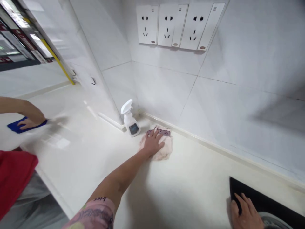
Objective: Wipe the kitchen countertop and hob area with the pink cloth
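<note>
My left hand [153,143] lies flat with fingers spread on a crumpled pale pink cloth [164,149], pressing it onto the white countertop [100,159] near the back wall. A white spray bottle [130,121] stands just left of the cloth, in the corner. At the bottom right, my right hand [245,213] rests open with its fingers on the edge of a black cooktop [262,198].
At the left another person in a red top [14,175] presses a blue cloth [16,125] onto the counter with one hand [30,122]. Three wall sockets [178,25] sit above on the tiled wall. The counter's front edge [52,190] runs along the lower left.
</note>
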The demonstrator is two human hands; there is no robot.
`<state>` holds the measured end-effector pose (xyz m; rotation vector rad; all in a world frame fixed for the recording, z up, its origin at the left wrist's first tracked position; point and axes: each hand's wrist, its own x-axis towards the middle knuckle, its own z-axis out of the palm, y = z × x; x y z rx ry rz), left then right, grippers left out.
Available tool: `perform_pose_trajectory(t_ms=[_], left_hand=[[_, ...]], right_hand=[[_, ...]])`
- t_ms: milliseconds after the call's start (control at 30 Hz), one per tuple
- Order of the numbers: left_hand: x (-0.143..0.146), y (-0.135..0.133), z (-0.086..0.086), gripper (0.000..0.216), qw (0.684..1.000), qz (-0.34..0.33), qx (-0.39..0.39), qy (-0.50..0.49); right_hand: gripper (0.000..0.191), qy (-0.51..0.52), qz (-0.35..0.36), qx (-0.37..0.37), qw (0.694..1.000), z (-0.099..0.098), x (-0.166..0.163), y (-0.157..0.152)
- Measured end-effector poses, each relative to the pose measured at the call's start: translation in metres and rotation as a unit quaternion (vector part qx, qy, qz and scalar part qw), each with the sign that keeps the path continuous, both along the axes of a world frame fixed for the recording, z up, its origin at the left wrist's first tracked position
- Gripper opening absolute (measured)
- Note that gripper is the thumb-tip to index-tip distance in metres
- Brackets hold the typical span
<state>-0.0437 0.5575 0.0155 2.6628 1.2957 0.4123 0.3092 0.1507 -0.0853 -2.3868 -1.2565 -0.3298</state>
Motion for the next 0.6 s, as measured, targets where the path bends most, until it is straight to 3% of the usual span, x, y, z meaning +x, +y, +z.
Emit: perform_pose_trajectory(t_ms=[133,300,433,500,600], left_hand=[[-0.048,-0.030,0.001,0.054,0.998,0.064,0.018,0.003],[-0.069,-0.117,-0.005,0.062,0.999,0.030,-0.012,0.026],[-0.044,-0.198,-0.010,0.086,0.990,-0.119,-0.070,0.032],[-0.021,-0.236,-0.009,0.099,0.969,-0.226,-0.091,0.023],[0.014,-0.284,-0.006,0.101,0.930,-0.358,-0.085,0.014]], right_hand=[[0.068,0.007,-0.006,-0.001,1.000,0.008,-0.008,0.005],[0.075,0.018,-0.045,-0.030,0.998,0.020,-0.022,0.013],[0.073,0.021,-0.061,-0.050,0.997,0.034,-0.034,0.018],[0.070,0.028,-0.062,-0.063,0.996,0.038,-0.037,0.019],[0.066,0.038,-0.063,-0.066,0.995,0.040,-0.038,0.018]])
